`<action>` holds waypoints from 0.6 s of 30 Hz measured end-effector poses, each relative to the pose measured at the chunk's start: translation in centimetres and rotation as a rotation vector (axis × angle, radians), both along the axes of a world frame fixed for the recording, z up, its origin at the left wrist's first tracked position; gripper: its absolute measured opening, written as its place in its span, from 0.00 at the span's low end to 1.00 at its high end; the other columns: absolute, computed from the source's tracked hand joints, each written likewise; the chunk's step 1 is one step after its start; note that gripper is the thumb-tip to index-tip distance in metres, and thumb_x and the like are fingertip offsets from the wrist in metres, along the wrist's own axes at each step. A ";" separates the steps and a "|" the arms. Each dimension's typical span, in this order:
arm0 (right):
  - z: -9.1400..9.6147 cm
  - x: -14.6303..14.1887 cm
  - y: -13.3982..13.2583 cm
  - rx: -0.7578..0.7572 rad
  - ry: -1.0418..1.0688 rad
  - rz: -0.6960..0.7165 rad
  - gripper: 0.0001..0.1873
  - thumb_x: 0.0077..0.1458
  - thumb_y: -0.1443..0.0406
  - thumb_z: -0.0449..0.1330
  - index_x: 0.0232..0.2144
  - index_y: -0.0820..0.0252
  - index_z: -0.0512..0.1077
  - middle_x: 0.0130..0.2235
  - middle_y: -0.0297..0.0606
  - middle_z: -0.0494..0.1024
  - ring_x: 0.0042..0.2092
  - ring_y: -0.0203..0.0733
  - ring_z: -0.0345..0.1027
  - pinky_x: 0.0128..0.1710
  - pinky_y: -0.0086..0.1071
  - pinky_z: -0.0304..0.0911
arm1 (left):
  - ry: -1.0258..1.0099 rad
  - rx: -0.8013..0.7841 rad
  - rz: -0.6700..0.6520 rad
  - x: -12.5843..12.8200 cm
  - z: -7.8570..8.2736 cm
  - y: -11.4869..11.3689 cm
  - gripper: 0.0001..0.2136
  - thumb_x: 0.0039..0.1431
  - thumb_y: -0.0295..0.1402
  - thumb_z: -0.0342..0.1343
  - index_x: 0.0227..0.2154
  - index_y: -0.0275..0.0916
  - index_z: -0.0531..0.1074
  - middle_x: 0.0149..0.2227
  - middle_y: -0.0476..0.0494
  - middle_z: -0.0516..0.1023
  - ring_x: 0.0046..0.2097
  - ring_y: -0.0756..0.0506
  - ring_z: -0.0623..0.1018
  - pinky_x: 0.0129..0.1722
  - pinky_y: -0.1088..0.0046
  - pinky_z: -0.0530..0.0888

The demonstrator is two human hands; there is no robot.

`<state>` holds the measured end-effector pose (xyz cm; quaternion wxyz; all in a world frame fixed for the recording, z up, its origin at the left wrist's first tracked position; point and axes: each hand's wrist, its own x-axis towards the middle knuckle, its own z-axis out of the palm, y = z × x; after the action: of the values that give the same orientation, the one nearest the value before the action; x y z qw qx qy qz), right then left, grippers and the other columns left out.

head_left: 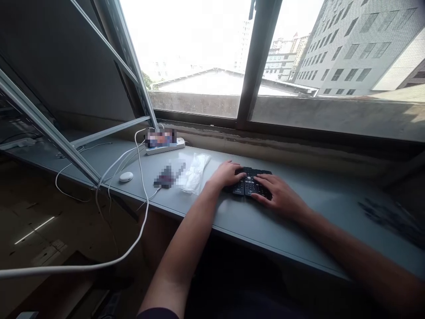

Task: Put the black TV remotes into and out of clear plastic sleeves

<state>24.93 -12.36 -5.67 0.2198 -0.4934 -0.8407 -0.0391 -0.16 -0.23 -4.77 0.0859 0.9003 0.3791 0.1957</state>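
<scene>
while the l. hand [227, 173] rests on the l. part of the blk kbd [249, 182], the r. hand [280, 192] covers some of its r. side; fingers on both are bent, a bit spread, gripping nothing. kbd lies flat under the fingertips on the grey desk [325, 208], btwn front edge [265, 247] & window wall [299, 165]. plastic packet [195, 173] near l. hand; desktop runs on r. of the r. hand.

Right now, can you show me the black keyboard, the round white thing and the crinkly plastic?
Black keyboard [249, 180], head view: keys near its middle.
Round white thing [126, 177], head view: its top.
Crinkly plastic [195, 173], head view: its wrinkled middle.
</scene>
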 end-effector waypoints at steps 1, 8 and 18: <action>0.1 0.0 0.0 -0.003 -0.003 0.002 0.42 0.74 0.37 0.56 0.70 0.61 0.77 0.69 0.58 0.78 0.70 0.69 0.71 0.73 0.63 0.65 | -0.001 -0.009 0.003 0.0 0.0 0.0 0.22 0.78 0.48 0.56 0.61 0.42 0.84 0.65 0.40 0.84 0.69 0.39 0.79 0.80 0.63 0.62; 0.1 0.2 0.0 -0.025 -0.003 0.018 0.44 0.70 0.33 0.59 0.72 0.55 0.76 0.70 0.55 0.77 0.71 0.70 0.70 0.73 0.64 0.65 | -0.068 -0.030 -0.025 0.2 -0.3 0.2 0.19 0.75 0.48 0.60 0.56 0.42 0.87 0.61 0.38 0.86 0.66 0.37 0.81 0.72 0.63 0.72; -0.1 0.4 0.2 -0.058 -0.002 -0.004 0.43 0.73 0.34 0.55 0.72 0.57 0.76 0.72 0.56 0.76 0.73 0.69 0.67 0.74 0.63 0.64 | -0.119 0.032 0.557 -2.4 2.5 0.1 0.27 0.81 0.45 0.45 0.68 0.35 0.77 0.77 0.32 0.71 0.82 0.32 0.59 0.82 0.45 0.53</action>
<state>25.33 -12.15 -5.81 0.2043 -0.5013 -0.8406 -0.0158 -2.55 -0.16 -2.29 0.0366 0.7496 0.6031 0.2700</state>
